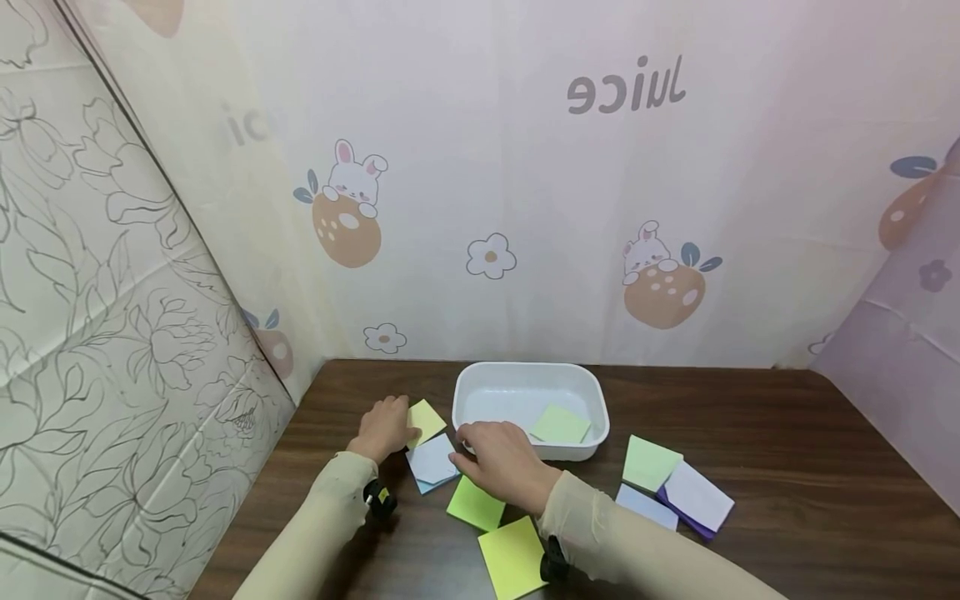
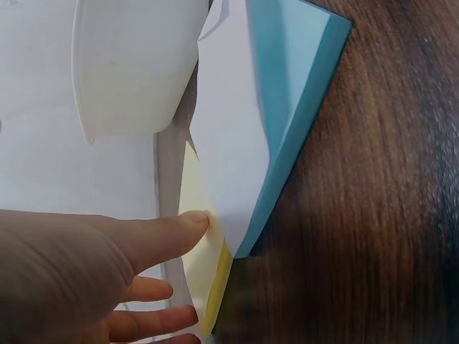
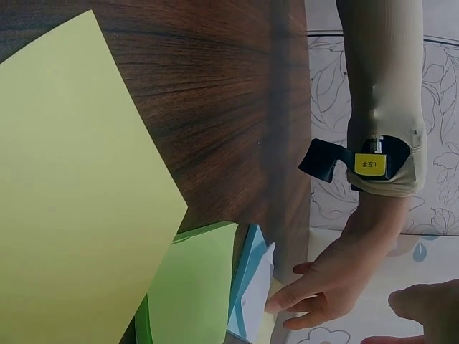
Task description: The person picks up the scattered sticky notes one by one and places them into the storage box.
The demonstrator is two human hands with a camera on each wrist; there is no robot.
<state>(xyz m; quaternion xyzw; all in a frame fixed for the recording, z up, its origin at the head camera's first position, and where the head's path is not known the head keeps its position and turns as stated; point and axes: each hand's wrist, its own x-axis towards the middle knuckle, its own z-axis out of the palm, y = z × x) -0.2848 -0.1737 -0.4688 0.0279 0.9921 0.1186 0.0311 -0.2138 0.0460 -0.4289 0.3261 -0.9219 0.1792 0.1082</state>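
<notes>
At the left of the table my left hand (image 1: pixel 384 429) reaches over a pale yellow sticky note pad (image 1: pixel 426 422). In the left wrist view the thumb (image 2: pixel 190 223) overlaps the pad's face, and the other fingers extend toward its edge. Right beside it, a white sheet (image 1: pixel 433 457) lies on a blue pad (image 2: pixel 326 54). My right hand (image 1: pixel 510 462) hovers at the front rim of a white plastic tray (image 1: pixel 495 404), fingers loosely bent, with nothing in its grasp. Inside the tray sits a light green sticky note pad (image 1: pixel 561 425).
A bright green pad (image 1: pixel 476 504) and a larger yellow pad (image 1: pixel 513 554) lie below my right hand and forearm. Farther right are a light green pad (image 1: pixel 651 461), a pale blue pad (image 1: pixel 645 507) and a whitish pad (image 1: pixel 699 494) over a purple one. A printed curtain (image 1: pixel 487 167) backs the table.
</notes>
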